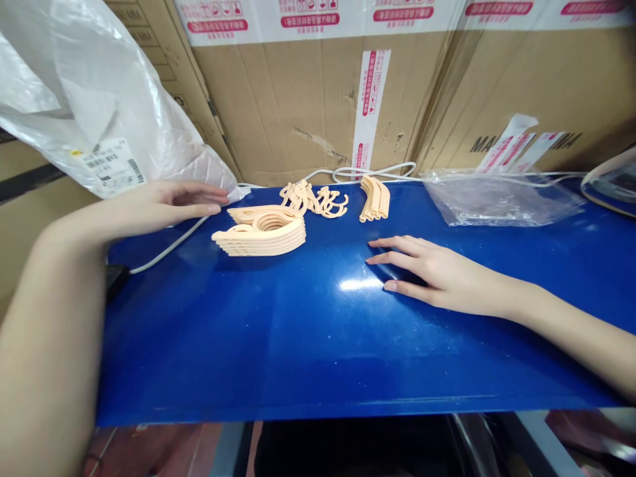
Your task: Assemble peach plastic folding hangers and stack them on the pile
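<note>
Just behind and left of a stack of peach plastic hanger arms (268, 244), my left hand (186, 201) is held out with its fingers extended and nothing in it. My right hand (422, 270) rests low over the blue table (298, 344), fingers spread, also holding nothing. Between the hands, farther back, lies a small heap of peach hooks (313, 199). To the right of the hooks sits a bundle of short curved peach pieces (375, 199), beyond my right fingertips and apart from them.
Cardboard boxes (298, 99) stand along the table's back edge. A large white plastic bag (124, 99) leans at the left. A clear plastic bag (497, 199) lies at the back right. A white cable (171, 250) runs along the back and left.
</note>
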`<state>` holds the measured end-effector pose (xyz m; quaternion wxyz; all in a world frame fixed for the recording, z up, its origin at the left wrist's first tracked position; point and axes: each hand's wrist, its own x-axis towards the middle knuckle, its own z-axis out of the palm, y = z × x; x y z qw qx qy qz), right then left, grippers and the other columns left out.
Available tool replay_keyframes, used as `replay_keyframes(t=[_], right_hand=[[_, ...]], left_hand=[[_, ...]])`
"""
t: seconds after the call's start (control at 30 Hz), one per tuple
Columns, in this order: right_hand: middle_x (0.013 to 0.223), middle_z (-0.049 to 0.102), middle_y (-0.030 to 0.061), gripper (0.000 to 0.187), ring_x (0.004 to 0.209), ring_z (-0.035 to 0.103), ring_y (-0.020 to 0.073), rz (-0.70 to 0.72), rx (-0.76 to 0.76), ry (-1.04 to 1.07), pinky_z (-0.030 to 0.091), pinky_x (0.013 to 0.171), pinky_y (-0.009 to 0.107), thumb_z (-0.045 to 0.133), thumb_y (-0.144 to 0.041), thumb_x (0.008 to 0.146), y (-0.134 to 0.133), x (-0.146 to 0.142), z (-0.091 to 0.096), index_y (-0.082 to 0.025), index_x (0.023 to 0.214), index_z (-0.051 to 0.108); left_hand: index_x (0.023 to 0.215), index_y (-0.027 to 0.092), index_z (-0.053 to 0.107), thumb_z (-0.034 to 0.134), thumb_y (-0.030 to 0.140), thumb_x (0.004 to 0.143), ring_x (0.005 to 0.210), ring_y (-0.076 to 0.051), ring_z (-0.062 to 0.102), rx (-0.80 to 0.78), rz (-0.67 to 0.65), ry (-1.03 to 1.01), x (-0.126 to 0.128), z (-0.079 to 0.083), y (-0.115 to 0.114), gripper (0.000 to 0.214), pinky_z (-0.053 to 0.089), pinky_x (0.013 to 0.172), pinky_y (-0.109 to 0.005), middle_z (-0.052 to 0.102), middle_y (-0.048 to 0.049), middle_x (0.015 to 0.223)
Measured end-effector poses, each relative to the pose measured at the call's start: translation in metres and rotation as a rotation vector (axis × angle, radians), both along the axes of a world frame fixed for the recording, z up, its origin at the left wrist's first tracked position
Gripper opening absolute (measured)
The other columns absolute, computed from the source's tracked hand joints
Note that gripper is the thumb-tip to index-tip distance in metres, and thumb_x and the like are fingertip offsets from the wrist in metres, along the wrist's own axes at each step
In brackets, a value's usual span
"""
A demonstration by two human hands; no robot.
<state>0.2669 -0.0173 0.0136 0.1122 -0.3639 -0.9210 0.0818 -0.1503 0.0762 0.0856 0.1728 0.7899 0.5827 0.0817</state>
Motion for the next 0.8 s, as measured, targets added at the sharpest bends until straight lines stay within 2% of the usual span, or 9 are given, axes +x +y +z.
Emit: replay_keyframes(t=[0.13, 0.3, 0.5, 0.8], right_hand=[[0.144, 0.047, 0.0103, 0.041, 0.128, 0.049, 0.0279, 0.008, -0.003, -0.026, 0.041, 0.105, 0.052, 0.049, -0.043, 0.095, 0.001, 0.000, 0.000, -0.025, 0.131, 0.055], [0.145, 0.046, 0.0106, 0.042, 0.130, 0.047, 0.0267, -0.007, -0.002, -0.058, 0.039, 0.107, 0.050, 0.045, -0.045, 0.096, 0.000, -0.001, 0.003, -0.023, 0.132, 0.054], [0.145, 0.047, 0.0117, 0.042, 0.130, 0.048, 0.0276, 0.004, -0.005, -0.042, 0.041, 0.106, 0.051, 0.046, -0.044, 0.096, 0.000, -0.002, 0.005, -0.023, 0.131, 0.054], [0.144, 0.048, 0.0107, 0.041, 0.130, 0.048, 0.0265, -0.004, 0.009, -0.022, 0.041, 0.107, 0.049, 0.047, -0.042, 0.096, 0.000, -0.001, 0.003, -0.023, 0.131, 0.055]], left_hand=[[0.125, 0.022, 0.060, 0.063, 0.058, 0.076, 0.121, -0.022, 0.056, -0.057, -0.076, -0.072, 0.000, -0.005, 0.003, 0.061, 0.038, 0.111, -0.038, 0.061, -0.0029, 0.134], [0.122, 0.021, 0.061, 0.062, 0.051, 0.078, 0.116, -0.021, 0.059, -0.076, -0.074, -0.085, 0.005, -0.004, 0.001, 0.053, 0.044, 0.105, -0.036, 0.064, -0.0035, 0.129], [0.120, 0.021, 0.063, 0.060, 0.051, 0.080, 0.113, -0.021, 0.060, -0.078, -0.090, -0.047, 0.006, -0.007, 0.003, 0.049, 0.045, 0.102, -0.036, 0.064, -0.0038, 0.128], [0.109, 0.017, 0.068, 0.061, 0.053, 0.079, 0.099, -0.020, 0.062, -0.054, -0.100, -0.095, 0.009, -0.014, 0.007, 0.047, 0.048, 0.090, -0.031, 0.071, -0.0029, 0.112]])
